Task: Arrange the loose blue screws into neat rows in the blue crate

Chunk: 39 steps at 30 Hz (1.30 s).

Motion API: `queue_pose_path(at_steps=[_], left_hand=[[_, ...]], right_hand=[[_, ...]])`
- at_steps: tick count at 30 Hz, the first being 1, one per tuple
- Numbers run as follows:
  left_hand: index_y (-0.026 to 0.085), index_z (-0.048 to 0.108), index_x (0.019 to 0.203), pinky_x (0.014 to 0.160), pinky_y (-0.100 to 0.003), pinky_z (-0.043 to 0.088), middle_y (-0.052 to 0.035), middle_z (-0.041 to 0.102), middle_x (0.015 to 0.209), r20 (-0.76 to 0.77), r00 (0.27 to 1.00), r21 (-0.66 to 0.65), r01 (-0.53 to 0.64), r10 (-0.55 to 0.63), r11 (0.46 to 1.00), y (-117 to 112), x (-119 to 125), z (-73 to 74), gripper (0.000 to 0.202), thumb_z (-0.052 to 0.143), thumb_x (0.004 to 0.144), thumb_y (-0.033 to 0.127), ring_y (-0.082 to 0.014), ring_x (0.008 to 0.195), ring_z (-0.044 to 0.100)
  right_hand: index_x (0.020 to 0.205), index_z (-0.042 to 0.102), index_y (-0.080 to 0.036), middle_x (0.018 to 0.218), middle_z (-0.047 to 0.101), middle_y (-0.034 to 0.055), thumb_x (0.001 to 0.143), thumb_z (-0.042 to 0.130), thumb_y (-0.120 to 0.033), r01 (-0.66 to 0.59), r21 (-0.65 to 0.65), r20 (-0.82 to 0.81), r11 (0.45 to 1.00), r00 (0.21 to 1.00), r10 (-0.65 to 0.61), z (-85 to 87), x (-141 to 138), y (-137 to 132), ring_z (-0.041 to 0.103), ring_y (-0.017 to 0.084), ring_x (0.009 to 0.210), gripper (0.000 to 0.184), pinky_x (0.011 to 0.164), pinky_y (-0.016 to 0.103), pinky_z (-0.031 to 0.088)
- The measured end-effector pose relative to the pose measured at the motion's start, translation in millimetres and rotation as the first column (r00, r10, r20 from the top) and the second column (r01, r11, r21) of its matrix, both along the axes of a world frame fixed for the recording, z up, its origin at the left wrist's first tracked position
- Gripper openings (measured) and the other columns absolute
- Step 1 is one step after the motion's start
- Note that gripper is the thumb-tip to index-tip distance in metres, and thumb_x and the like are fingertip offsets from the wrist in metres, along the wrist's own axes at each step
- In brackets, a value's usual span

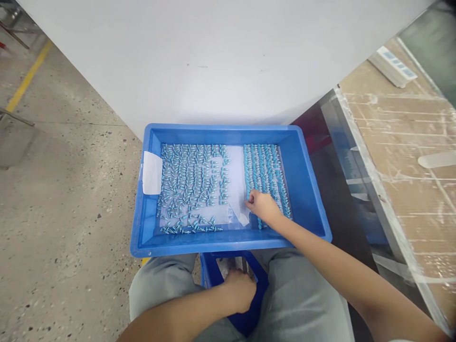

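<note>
A blue plastic tray (313, 199) rests on my knees and holds several small blue parts (188, 180) lying on a clear sheet. The parts on the right (265, 166) lie in neat rows; those on the left are looser. My right hand (263, 206) reaches into the tray with its fingertips pinched together at the lower end of the neat rows; what they hold is too small to name. My left hand (240, 289) is down between my knees, fingers curled on the edge of a blue stool or bin (210, 273) under the tray.
A white label (152, 172) hangs over the tray's left wall. A white panel (221, 61) rises behind the tray. A taped cardboard surface (402, 156) under clear film lies to the right. Speckled concrete floor (60, 199) with a yellow line is on the left.
</note>
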<state>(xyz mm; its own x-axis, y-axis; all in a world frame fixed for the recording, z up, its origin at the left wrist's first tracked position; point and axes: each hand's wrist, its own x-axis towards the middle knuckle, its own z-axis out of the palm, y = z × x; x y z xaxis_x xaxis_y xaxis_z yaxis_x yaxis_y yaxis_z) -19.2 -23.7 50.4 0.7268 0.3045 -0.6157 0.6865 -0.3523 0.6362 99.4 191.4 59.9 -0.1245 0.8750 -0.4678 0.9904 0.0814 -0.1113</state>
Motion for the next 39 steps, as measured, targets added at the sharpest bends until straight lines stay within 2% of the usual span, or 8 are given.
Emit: queue_pose_path(at_steps=[6, 11, 14, 17, 21, 25, 32, 39], left_hand=[[0.008, 0.063, 0.121, 0.081, -0.046, 0.053, -0.0237, 0.070, 0.109, -0.007, 1.000, -0.008, 0.013, -0.014, 1.000, 1.4, 0.6, 1.6, 0.046, 0.064, 0.077, 0.023, -0.0355, 0.099, 0.068], [0.007, 0.064, 0.121, 0.081, -0.047, 0.053, -0.0248, 0.071, 0.108, -0.027, 0.999, -0.030, 0.039, -0.039, 0.999, 2.3, 3.1, 1.9, 0.047, 0.064, 0.076, 0.022, -0.0358, 0.098, 0.068], [0.006, 0.065, 0.120, 0.079, -0.047, 0.054, -0.0254, 0.071, 0.109, -0.033, 0.999, -0.048, 0.027, -0.029, 0.998, 2.9, 3.6, 2.5, 0.046, 0.064, 0.076, 0.021, -0.0356, 0.097, 0.069], [0.006, 0.065, 0.120, 0.079, -0.046, 0.054, -0.0253, 0.071, 0.108, -0.022, 1.000, -0.042, 0.011, -0.012, 0.999, 3.2, 2.7, 2.2, 0.046, 0.064, 0.077, 0.021, -0.0356, 0.097, 0.069], [0.005, 0.065, 0.120, 0.079, -0.046, 0.053, -0.0260, 0.070, 0.110, -0.016, 1.000, -0.031, -0.001, 0.001, 1.000, 3.3, 1.6, 1.1, 0.048, 0.066, 0.075, 0.021, -0.0356, 0.098, 0.068], [0.005, 0.063, 0.123, 0.081, -0.047, 0.052, -0.0259, 0.069, 0.112, -0.030, 0.999, -0.042, 0.021, -0.022, 0.999, 3.0, 1.6, 1.9, 0.050, 0.065, 0.075, 0.021, -0.0365, 0.100, 0.067], [0.003, 0.064, 0.120, 0.082, -0.047, 0.052, -0.0255, 0.069, 0.110, -0.009, 1.000, -0.028, 0.022, -0.022, 0.999, -0.5, 0.6, 4.1, 0.048, 0.067, 0.075, 0.020, -0.0357, 0.098, 0.067], [0.006, 0.065, 0.116, 0.080, -0.044, 0.053, -0.0231, 0.070, 0.109, -0.010, 1.000, -0.010, 0.030, -0.030, 1.000, 0.9, -1.8, 8.2, 0.042, 0.063, 0.077, 0.021, -0.0341, 0.098, 0.068]], right_hand=[[0.098, 0.065, -0.019, 0.080, 0.070, 0.0077, 0.091, 0.059, -0.037, -0.011, 0.011, 0.028, 1.000, 1.000, 0.011, 11.6, -2.1, -4.2, 0.067, 0.022, 0.078, 0.020, 0.065, 0.027, 0.038], [0.101, 0.065, -0.024, 0.086, 0.073, 0.0032, 0.092, 0.059, -0.050, -0.100, -0.028, -0.064, 0.995, 0.993, 0.098, 20.4, -29.9, -19.4, 0.068, 0.018, 0.082, 0.029, 0.070, 0.024, 0.042], [0.103, 0.068, -0.024, 0.087, 0.074, 0.0032, 0.093, 0.055, -0.057, -0.154, -0.064, -0.116, 0.986, 0.983, 0.146, 13.1, -57.5, -21.7, 0.068, 0.018, 0.085, 0.037, 0.072, 0.024, 0.044], [0.096, 0.073, -0.021, 0.086, 0.074, 0.0088, 0.094, 0.050, -0.060, -0.181, -0.095, -0.116, 0.979, 0.979, 0.170, 1.9, -81.2, -16.7, 0.069, 0.021, 0.087, 0.045, 0.074, 0.026, 0.045], [0.093, 0.075, -0.017, 0.092, 0.074, 0.0139, 0.096, 0.050, -0.047, -0.195, -0.109, -0.095, 0.975, 0.978, 0.185, -6.1, -93.1, -8.5, 0.068, 0.023, 0.090, 0.040, 0.077, 0.027, 0.046], [0.083, 0.075, -0.019, 0.085, 0.074, 0.0096, 0.093, 0.055, -0.037, -0.219, -0.130, -0.109, 0.967, 0.972, 0.206, -1.8, -79.2, -12.7, 0.069, 0.020, 0.085, 0.029, 0.073, 0.024, 0.044], [0.073, 0.073, -0.021, 0.077, 0.073, 0.0057, 0.093, 0.054, -0.040, -0.171, -0.149, -0.057, 0.974, 0.985, 0.164, 14.4, -16.6, -28.2, 0.067, 0.017, 0.076, 0.033, 0.066, 0.023, 0.040], [0.075, 0.074, -0.021, 0.075, 0.072, 0.0067, 0.093, 0.052, -0.037, -0.091, -0.132, 0.047, 0.987, 0.994, 0.098, 5.2, 8.7, -16.8, 0.068, 0.018, 0.076, 0.032, 0.066, 0.024, 0.040]])
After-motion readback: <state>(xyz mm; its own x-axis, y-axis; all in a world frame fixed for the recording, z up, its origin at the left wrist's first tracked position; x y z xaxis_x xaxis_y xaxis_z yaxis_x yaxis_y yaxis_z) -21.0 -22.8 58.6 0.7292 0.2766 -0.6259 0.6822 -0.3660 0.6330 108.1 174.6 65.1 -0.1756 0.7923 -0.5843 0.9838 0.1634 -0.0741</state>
